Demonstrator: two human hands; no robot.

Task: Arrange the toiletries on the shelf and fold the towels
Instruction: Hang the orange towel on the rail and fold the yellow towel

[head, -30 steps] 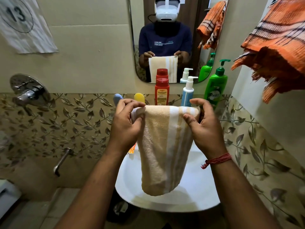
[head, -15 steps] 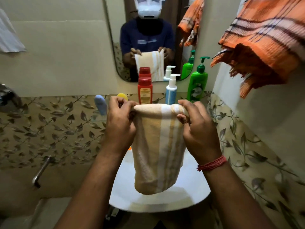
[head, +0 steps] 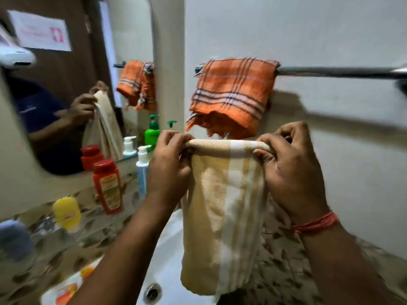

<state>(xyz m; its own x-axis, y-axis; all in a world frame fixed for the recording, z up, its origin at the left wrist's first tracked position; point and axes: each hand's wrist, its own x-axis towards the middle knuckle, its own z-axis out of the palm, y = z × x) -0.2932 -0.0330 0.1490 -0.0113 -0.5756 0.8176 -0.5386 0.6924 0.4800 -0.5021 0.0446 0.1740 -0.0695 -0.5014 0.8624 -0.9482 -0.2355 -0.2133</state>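
Both hands grasp the folded beige striped towel (head: 222,205) by its top edge: the left hand (head: 168,166) pinches the left corner with fingers curled over the fold, and the right hand (head: 290,170) clamps the right corner between thumb and bent fingers. A red thread bracelet (head: 315,223) circles the right wrist. Held up in the air over the white sink (head: 167,260), the towel hangs with its long axis vertical, the folded top edge running level from hand to hand and the rounded lower end pointing down toward the drain (head: 152,292). Its white and tan stripes run top to bottom.

Just above and behind the towel, an orange checked towel (head: 231,95) is draped over the left end of a metal towel bar (head: 341,72) on the pale wall; its frayed lower edge hangs close to the top of the held towel. The rest of the bar to the right is bare.

To the left, a row of toiletries stands on a ledge under the mirror (head: 66,95): a green pump bottle (head: 152,134), a white and blue pump bottle (head: 142,170) partly hidden by the left hand, a red bottle (head: 108,186), a yellow cap (head: 67,213) and a blurred blue object (head: 14,238). An orange packet (head: 70,285) lies by the sink's left rim. Leaf-patterned tiles cover the lower wall.
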